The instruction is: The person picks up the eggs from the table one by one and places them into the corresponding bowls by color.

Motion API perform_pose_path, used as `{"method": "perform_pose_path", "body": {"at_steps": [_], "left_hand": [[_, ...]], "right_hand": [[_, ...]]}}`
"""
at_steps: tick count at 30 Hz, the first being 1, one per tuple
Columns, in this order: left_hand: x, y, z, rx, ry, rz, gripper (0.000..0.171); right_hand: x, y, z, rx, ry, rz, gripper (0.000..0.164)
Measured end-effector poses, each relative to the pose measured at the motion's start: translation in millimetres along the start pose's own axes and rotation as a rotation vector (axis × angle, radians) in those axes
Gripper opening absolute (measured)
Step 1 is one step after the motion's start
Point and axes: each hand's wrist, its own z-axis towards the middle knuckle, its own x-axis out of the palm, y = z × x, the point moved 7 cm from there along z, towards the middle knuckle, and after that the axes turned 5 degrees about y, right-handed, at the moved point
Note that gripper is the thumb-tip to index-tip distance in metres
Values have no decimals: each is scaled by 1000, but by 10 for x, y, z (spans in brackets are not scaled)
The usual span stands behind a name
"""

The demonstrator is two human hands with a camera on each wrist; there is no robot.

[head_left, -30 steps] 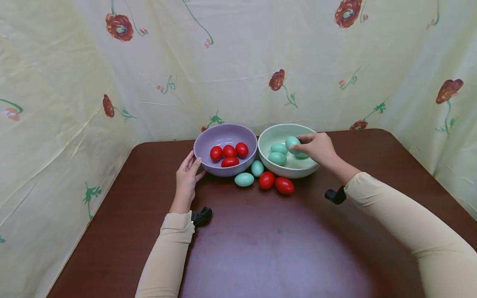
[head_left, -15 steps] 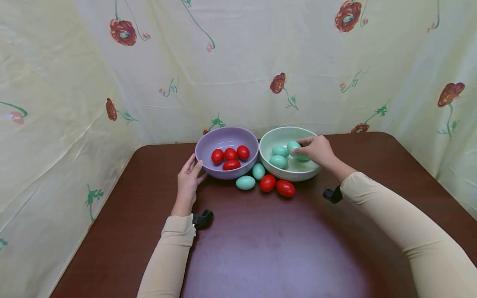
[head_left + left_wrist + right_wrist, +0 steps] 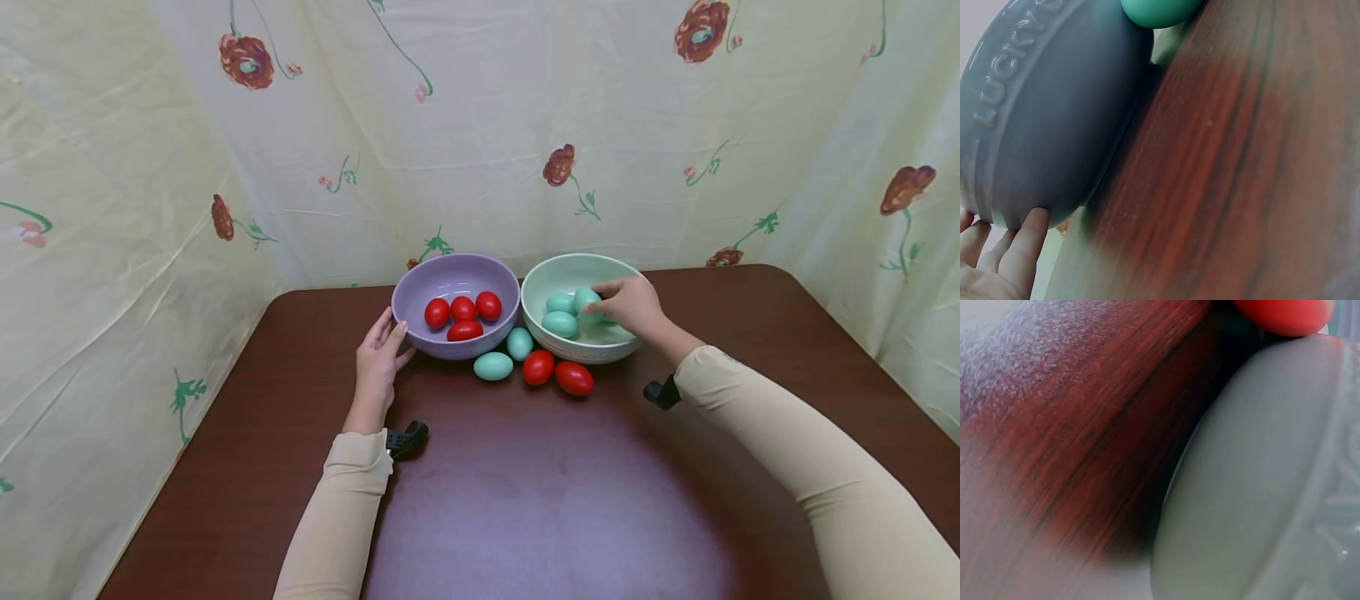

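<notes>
My left hand (image 3: 377,367) rests its fingertips against the outer left side of a purple bowl (image 3: 420,283); in the left wrist view its fingers (image 3: 1025,250) touch the wall of the bowl (image 3: 1066,106). Four-sided gaps aside, several red eggs (image 3: 462,309) lie in that bowl. Over the mint-green bowl (image 3: 547,271) at its right, my right hand (image 3: 633,308) pinches a mint-green egg (image 3: 587,300) low inside, beside other green eggs (image 3: 560,324). The right wrist view shows only the bowl's outer wall (image 3: 1254,469), not the fingers.
Two green eggs, one (image 3: 492,367) farther forward and one (image 3: 520,343) between the bowls, lie on the brown table (image 3: 480,500). Beside them are two red eggs, one round-looking (image 3: 538,367) and one lying lengthwise (image 3: 574,379). A flowered curtain (image 3: 480,167) hangs behind the table.
My right hand has lowered the green egg deeper into the green bowl and shifted it slightly left, toward the other green eggs. The left hand keeps its place at the purple bowl.
</notes>
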Motion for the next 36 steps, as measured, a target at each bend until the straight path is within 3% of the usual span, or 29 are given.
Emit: {"method": "perform_pose_path", "body": {"at_steps": [12,24,33,36], "left_hand": [[5,12,14,3,3,-13,60],[7,5,-3,-9,-12,-3,58],[12,-4,-3,-8,-11,3,58],[12,-3,0,-13,-9,5,58]], "right_hand": [[84,-4,33,-42,8,-39,53],[182,10,70,-38,126,-119,53],[206,-15,108,-42,131,-150,52],[201,-19,100,-37,133,-115,52]]}}
